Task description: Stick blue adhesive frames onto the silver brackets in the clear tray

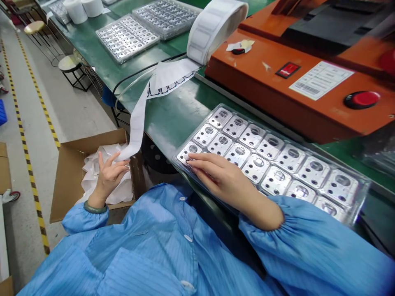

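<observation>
Right hand (216,174) across the near corner of a clear moulded plastic tray (296,144), fingers together and outstretched, fingertips (189,161) resting on a square silver metal plate (189,151), with no clamping grip in view. Rows of matching plates with round openings in the tray's pockets, the tray itself flat on a green bench top (173,119).

Left of the tray, left hand (109,174) curled, with thumb and fingers pinched on the end of a long white paper strip (137,123). Under that hand, a brown cardboard box (92,148) holding crumpled white paper (101,193).

Beyond the tray, a large white label roll (212,31), the strip trailing from it, and an orange machine housing (247,70) with a red rocker switch (288,70), a round red button (361,100) and a white barcode label (321,80). Farther past the tray, two more clear trays of silver plates (126,39). Nearest the camera, a blue striped smock (138,255) with gathered cuffs.
</observation>
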Motion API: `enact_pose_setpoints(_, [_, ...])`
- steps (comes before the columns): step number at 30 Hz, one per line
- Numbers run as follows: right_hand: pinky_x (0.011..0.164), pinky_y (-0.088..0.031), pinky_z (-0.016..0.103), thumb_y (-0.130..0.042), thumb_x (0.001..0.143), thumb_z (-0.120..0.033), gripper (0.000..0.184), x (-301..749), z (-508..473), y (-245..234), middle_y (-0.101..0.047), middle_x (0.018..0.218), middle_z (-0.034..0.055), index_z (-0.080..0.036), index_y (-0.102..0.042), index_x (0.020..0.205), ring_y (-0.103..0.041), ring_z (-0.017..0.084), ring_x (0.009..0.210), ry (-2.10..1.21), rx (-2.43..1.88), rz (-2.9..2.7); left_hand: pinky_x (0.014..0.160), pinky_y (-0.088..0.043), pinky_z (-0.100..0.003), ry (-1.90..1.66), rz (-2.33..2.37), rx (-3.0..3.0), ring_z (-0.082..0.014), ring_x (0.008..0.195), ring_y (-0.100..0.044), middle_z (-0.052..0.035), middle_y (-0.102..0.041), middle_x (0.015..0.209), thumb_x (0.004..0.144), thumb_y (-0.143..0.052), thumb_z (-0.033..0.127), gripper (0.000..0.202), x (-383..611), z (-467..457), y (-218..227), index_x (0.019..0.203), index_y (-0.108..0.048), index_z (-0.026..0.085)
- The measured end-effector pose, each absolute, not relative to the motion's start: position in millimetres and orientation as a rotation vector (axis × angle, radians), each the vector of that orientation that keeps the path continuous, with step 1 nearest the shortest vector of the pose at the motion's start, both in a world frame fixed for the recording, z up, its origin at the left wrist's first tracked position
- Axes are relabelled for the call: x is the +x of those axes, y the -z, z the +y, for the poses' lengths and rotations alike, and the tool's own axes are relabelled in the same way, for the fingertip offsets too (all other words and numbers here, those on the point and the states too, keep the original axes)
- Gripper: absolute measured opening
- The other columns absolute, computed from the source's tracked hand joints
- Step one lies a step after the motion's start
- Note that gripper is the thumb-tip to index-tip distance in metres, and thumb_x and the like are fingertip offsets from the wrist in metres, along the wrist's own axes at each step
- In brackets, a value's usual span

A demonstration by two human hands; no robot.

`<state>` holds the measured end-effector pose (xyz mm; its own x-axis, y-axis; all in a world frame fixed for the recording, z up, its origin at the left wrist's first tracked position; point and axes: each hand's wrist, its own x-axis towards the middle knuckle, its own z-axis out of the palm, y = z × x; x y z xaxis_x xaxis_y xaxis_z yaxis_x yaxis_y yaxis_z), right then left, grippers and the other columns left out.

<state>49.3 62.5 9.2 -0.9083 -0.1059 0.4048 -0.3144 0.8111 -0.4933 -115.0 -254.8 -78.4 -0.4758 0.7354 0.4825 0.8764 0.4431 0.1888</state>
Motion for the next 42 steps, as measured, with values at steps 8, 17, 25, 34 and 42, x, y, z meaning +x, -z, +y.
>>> enact_pose_setpoints(8, [0.086, -0.056, 0.041, -0.049, 0.093, -0.015, 0.019, 47.6, 60.8, -9.3, -0.067, 0.116, 0.0116, -0.019, -0.062, 0.107, -0.066, 0.023, 0.102, -0.805, 0.345, -2.652, 0.115, -0.005, -0.064, 0.62, -2.329, -1.465, -0.0285, 0.136, -0.04, -0.0001, -0.071, 0.113, 0.078, -0.071, 0.019, 0.01, -102.5, -271.0, 63.4, 0.082, -0.07, 0.028])
enact_pose_setpoints(17, [0.086, -0.056, 0.042, -0.05, 0.093, -0.014, 0.019, 47.7, 61.0, -11.7, -0.067, 0.115, 0.0131, -0.017, -0.063, 0.106, -0.066, 0.025, 0.103, -0.781, 0.346, -2.647, 0.112, -0.012, -0.067, 1.235, -2.714, -1.333, -0.0317, 0.139, -0.035, -0.0088, -0.066, 0.122, 0.079, -0.07, 0.027, 0.008, -98.3, -279.9, 45.7, 0.072, -0.07, 0.023])
enact_pose_setpoints(25, [0.084, -0.055, 0.034, -0.057, 0.091, -0.02, 0.019, 53.1, 51.3, -20.9, -0.068, 0.109, 0.0097, -0.018, -0.063, 0.109, -0.066, 0.02, 0.096, -0.936, 0.211, -2.621, 0.086, -0.054, -0.033, 2.554, -2.22, -0.737, -0.0155, 0.086, -0.067, -0.0018, -0.073, 0.085, 0.078, -0.072, 0.025, 0.007, -80.1, -219.5, 30.2, 0.085, -0.071, 0.025])
enact_pose_setpoints(34, [0.052, -0.048, 0.021, -0.065, 0.085, -0.035, 0.022, 55.0, 27.5, -31.2, -0.066, 0.084, 0.0022, -0.021, -0.065, 0.102, -0.062, 0.014, 0.072, -1.528, -0.232, -2.492, 0.081, -0.053, -0.024, 2.927, -2.098, -0.642, -0.0108, 0.079, -0.067, 0.0, -0.071, 0.082, 0.077, -0.074, 0.029, 0.01, -49.9, -138.1, 7.1, 0.083, -0.071, 0.022])
enact_pose_setpoints(42, [0.052, -0.045, 0.022, -0.06, 0.088, -0.034, 0.017, 57.3, 33.1, -25.2, -0.063, 0.074, 0.0015, -0.019, -0.063, 0.083, -0.059, 0.013, 0.067, -1.558, -0.329, -2.446, 0.08, -0.054, -0.027, 2.697, -2.272, -0.899, -0.0137, 0.081, -0.066, -0.0024, -0.071, 0.083, 0.08, -0.07, 0.031, 0.01, -43.5, -126.5, 4.7, 0.085, -0.07, 0.021])
